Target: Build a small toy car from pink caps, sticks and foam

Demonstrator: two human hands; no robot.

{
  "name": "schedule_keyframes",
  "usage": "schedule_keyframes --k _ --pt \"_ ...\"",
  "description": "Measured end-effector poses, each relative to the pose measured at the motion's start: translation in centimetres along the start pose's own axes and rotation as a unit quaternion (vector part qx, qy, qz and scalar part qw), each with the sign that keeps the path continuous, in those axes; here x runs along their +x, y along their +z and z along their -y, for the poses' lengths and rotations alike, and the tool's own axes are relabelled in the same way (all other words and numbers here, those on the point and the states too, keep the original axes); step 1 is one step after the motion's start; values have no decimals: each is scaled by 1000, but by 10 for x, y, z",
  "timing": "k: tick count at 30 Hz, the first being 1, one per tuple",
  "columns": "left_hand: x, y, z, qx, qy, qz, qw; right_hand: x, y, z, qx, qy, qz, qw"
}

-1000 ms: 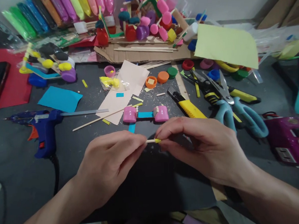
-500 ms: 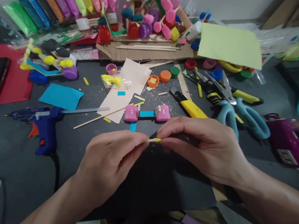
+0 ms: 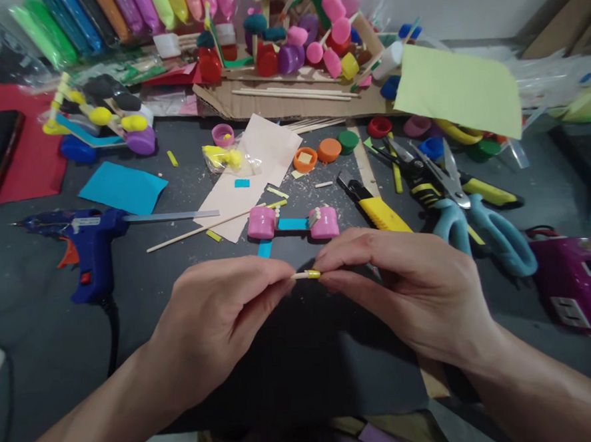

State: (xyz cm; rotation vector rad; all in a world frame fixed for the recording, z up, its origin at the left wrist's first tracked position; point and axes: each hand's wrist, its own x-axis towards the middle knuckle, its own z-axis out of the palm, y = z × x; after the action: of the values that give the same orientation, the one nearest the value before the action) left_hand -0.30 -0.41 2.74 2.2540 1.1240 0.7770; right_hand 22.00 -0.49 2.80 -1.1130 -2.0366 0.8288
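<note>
Both hands meet over the dark table near the front middle. My left hand (image 3: 221, 315) pinches one end of a thin wooden stick, and my right hand (image 3: 404, 288) pinches the short yellow tube (image 3: 309, 274) that sits on that stick. Fingers of both hands are closed on the piece. Just beyond the fingertips lies a small model of two pink caps (image 3: 261, 223) joined by a blue strip (image 3: 290, 224).
A blue glue gun (image 3: 90, 250) lies at the left, a yellow utility knife (image 3: 378, 212), pliers and blue-handled scissors (image 3: 481, 229) at the right. Caps, sticks, coloured paper and clay packs crowd the back. A purple device (image 3: 574, 277) sits far right.
The hands stay pinched together in the same place. More of the yellow tube shows between the fingertips than a second ago; the view has shifted slightly.
</note>
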Motion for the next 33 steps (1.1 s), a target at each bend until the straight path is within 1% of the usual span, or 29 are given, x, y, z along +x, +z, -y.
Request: schedule_keyframes --k 4,14,19,22,28,33 --pt "1 -1 1 6 1 14 1000 0 0 0 -6 -6 7 1000" --pt "1 1 0 10 14 19 1000 1 0 -2 -30 -31 21 999" --pt "1 0 -1 17 20 15 1000 1 0 -3 -36 -35 18 999" --pt "1 0 0 18 19 11 1000 1 -1 -3 -33 -31 3 999" --pt "-1 -1 1 -29 -25 8 999 0 -1 -3 -22 -53 -7 998" --pt "0 -2 -1 -86 -84 50 992 0 2 -4 -32 -85 -21 996"
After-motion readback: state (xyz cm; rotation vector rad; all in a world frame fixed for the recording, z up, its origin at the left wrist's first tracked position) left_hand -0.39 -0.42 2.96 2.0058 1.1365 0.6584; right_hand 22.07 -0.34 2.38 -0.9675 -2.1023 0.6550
